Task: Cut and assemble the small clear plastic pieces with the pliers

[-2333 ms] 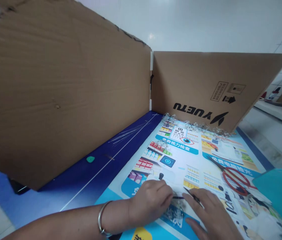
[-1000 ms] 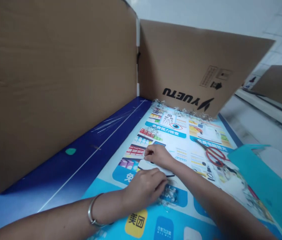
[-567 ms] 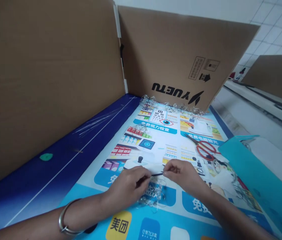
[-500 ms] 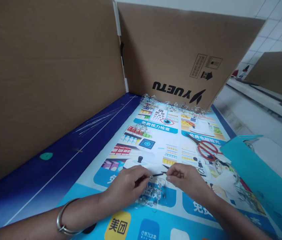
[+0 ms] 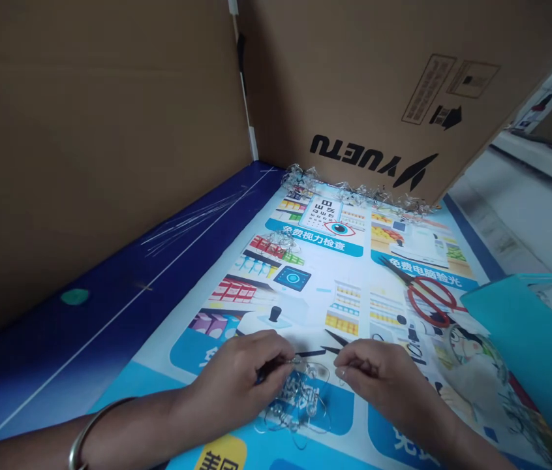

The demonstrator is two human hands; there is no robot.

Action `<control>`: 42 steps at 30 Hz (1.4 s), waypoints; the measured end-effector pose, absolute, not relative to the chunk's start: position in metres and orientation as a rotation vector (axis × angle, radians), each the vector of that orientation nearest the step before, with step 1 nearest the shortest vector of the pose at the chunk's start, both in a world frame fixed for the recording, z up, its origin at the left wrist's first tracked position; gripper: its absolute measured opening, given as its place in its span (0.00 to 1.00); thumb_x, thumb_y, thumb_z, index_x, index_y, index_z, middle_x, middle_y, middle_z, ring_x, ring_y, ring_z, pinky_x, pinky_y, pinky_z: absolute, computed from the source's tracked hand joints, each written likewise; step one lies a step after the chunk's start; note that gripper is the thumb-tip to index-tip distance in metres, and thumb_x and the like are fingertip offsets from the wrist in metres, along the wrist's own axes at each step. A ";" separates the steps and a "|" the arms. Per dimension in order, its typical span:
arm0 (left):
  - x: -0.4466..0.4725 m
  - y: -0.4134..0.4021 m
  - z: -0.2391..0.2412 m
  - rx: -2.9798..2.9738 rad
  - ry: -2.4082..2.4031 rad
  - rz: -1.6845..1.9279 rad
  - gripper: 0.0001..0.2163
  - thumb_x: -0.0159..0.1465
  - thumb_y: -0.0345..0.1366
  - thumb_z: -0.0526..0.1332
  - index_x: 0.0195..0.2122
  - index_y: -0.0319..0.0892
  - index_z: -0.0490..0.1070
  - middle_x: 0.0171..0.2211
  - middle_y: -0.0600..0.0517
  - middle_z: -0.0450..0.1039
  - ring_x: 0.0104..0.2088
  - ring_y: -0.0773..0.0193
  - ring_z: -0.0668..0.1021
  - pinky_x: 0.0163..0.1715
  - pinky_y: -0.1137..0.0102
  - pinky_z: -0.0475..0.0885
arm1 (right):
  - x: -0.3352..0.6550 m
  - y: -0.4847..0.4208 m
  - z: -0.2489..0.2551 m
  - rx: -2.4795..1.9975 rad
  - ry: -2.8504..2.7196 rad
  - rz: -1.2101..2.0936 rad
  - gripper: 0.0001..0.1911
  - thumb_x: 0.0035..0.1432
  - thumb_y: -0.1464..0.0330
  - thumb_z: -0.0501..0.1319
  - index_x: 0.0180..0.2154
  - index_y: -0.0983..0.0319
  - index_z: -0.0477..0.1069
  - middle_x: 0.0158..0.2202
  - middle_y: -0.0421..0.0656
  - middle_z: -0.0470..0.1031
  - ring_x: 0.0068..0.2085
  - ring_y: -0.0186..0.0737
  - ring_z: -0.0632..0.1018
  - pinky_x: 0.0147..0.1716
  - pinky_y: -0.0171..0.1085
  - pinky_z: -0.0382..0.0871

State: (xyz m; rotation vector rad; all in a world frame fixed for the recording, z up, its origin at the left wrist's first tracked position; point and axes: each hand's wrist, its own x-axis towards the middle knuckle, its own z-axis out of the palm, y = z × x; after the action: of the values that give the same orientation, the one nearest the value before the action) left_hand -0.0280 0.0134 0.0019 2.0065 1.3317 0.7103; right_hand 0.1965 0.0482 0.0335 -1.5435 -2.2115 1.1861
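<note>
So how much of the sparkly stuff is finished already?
Looks done: a row of clear bits lined up under the cardboard wall, plus a small clump nearer. In hand: the left hand pinches a clear piece above the clear pile; the right hand is pinched shut beside it. Probably left: that pile and the thin strands on the blue strip.

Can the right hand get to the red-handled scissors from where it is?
Probably yes. The red-handled scissors lie flat on the poster just beyond the right hand, only bare print between; the teal sheet sits off to the side. Its fingertips are pinched together, so it would need to open first.
</note>
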 end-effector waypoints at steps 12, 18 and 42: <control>-0.028 0.014 0.008 1.887 1.215 0.822 0.05 0.58 0.29 0.55 0.25 0.40 0.63 0.32 0.51 0.70 0.33 0.65 0.72 0.31 0.72 0.66 | 0.199 0.041 0.044 -1.339 -2.069 1.564 0.08 0.53 0.64 0.57 0.26 0.59 0.71 0.22 0.38 0.68 0.25 0.32 0.67 0.23 0.30 0.59; -0.025 0.008 0.010 1.876 1.194 0.865 0.05 0.59 0.28 0.53 0.26 0.40 0.61 0.34 0.51 0.72 0.33 0.66 0.73 0.31 0.72 0.67 | 0.177 0.016 0.045 -1.230 -1.858 1.498 0.11 0.55 0.61 0.56 0.29 0.61 0.71 0.23 0.37 0.67 0.25 0.31 0.67 0.23 0.29 0.59; -0.019 0.002 0.003 1.707 1.209 0.902 0.06 0.63 0.34 0.51 0.29 0.41 0.60 0.21 0.57 0.60 0.22 0.70 0.63 0.21 0.76 0.59 | 0.162 0.005 0.019 -1.135 -2.006 0.759 0.07 0.58 0.68 0.55 0.36 0.57 0.71 0.32 0.41 0.73 0.35 0.36 0.72 0.34 0.33 0.66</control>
State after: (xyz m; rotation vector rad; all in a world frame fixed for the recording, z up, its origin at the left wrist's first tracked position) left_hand -0.0188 0.0021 0.0030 1.7068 1.2093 0.9024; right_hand 0.1619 0.0050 0.0190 -1.1347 -2.0061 0.7586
